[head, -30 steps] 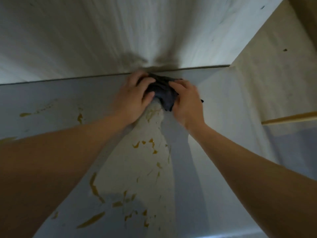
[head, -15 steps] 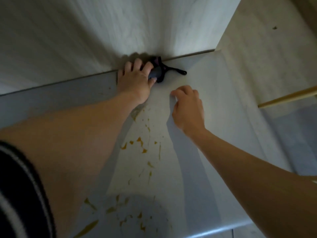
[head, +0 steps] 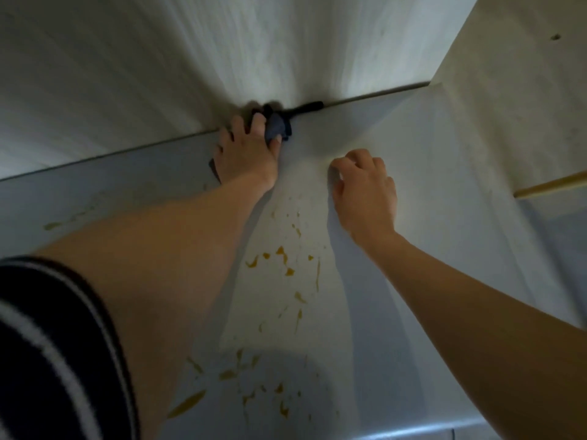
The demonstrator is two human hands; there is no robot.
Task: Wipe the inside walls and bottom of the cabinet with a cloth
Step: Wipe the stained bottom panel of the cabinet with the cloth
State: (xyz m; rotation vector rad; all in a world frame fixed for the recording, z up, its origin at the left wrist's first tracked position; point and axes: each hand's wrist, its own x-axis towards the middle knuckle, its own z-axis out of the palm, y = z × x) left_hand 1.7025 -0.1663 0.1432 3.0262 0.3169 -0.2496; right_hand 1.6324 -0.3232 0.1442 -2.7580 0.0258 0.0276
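My left hand (head: 251, 154) grips a dark crumpled cloth (head: 277, 125) and presses it into the seam where the cabinet's pale bottom (head: 413, 173) meets the light wood-grain back wall (head: 222, 52). A thin tail of the cloth (head: 306, 108) lies along that seam to the right. My right hand (head: 365, 192) rests on the bottom panel a little to the right of the cloth, fingers loosely curled, holding nothing. Yellow-orange stains (head: 282, 258) speckle the bottom between my forearms.
The cabinet's right side wall (head: 514, 90) rises at the right, with a small dark hole near its top. A wooden edge strip (head: 552, 184) shows at the far right. More yellow stains (head: 187, 403) lie near the front edge and at the far left (head: 52, 225).
My right hand let go of the cloth and drew back onto the bottom panel. My left hand pushed the cloth alone up against the back seam.
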